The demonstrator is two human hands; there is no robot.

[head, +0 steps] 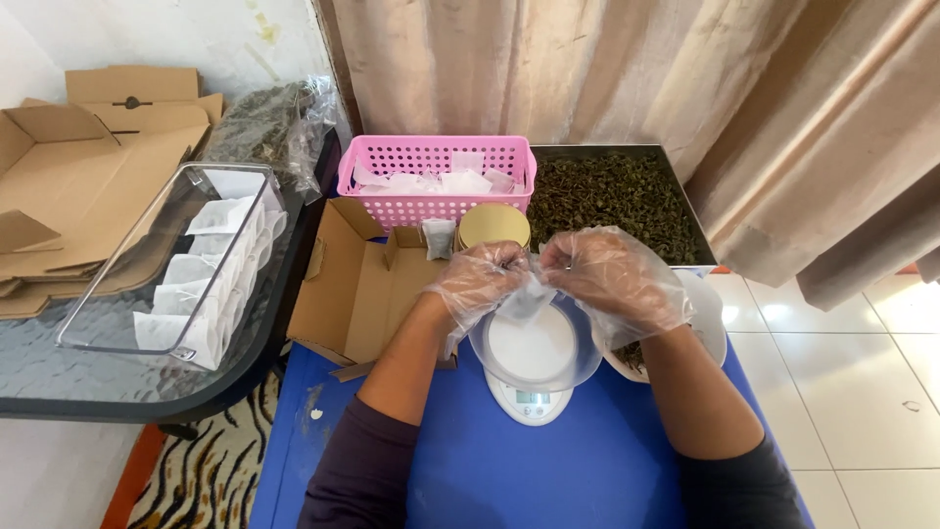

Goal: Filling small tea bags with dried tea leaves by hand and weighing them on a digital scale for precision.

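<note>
Both my hands wear thin clear plastic gloves. My left hand point(477, 279) and my right hand point(609, 274) meet over a clear bowl point(568, 367) that stands on a small white digital scale point(530, 403). Together they pinch a small white paper sachet point(527, 299) by its upper edge, just above the bowl. A tray of dried green leaves point(612, 196) lies right behind my hands. A white bowl point(710, 318) with some dried leaves sits under my right wrist.
A pink perforated basket point(436, 157) with white sachets stands at the back. An open brown carton point(357, 284) and a gold round lid point(493, 225) lie left of the scale on the blue table point(587, 470). A clear tray of filled sachets point(186, 260) and flat cardboard boxes point(78, 176) rest on the glass table.
</note>
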